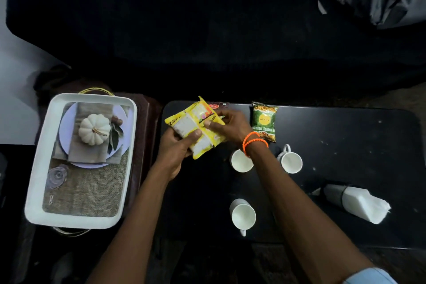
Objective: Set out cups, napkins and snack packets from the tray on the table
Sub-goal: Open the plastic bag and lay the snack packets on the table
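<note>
While over table [345, 145], left hand [175, 152] and right hand [230, 127] grips closed on yellow packet [196, 127].

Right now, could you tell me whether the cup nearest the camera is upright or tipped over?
Upright: the nearest cup shows its round open mouth facing up, on the table.

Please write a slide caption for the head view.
Both hands hold a yellow snack packet above the black table beside three white cups.

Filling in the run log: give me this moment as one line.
both hands hold yellow packets over table | three cups set | green packet set | napkins set | tray left
</note>
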The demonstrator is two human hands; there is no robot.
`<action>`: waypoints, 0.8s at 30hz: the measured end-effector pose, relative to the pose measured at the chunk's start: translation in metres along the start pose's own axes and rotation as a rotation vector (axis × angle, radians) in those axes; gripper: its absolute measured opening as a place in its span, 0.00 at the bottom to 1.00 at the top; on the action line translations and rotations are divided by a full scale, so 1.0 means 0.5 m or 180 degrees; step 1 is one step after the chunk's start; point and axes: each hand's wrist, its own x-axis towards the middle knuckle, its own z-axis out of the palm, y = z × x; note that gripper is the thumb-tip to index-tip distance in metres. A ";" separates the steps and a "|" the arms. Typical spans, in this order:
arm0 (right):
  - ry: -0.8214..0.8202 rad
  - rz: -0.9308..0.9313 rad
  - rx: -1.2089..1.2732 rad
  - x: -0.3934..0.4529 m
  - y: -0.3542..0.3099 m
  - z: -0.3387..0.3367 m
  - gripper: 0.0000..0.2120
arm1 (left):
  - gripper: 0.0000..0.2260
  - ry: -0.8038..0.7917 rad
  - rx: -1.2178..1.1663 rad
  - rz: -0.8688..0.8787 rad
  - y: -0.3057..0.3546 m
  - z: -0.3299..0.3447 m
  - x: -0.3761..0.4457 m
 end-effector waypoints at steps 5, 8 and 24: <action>0.0652 -0.0015 0.1161 -0.014 -0.011 -0.063 0.20 | 0.25 -0.0139 -0.0165 0.0242 0.035 0.078 0.042; 0.0017 0.0188 0.2508 -0.036 -0.008 -0.089 0.23 | 0.26 -0.0327 -0.0220 0.0078 0.045 0.132 0.062; 0.2872 -0.0546 -0.2058 -0.052 0.098 -0.421 0.12 | 0.24 -0.0070 0.2665 0.0926 0.018 0.363 0.167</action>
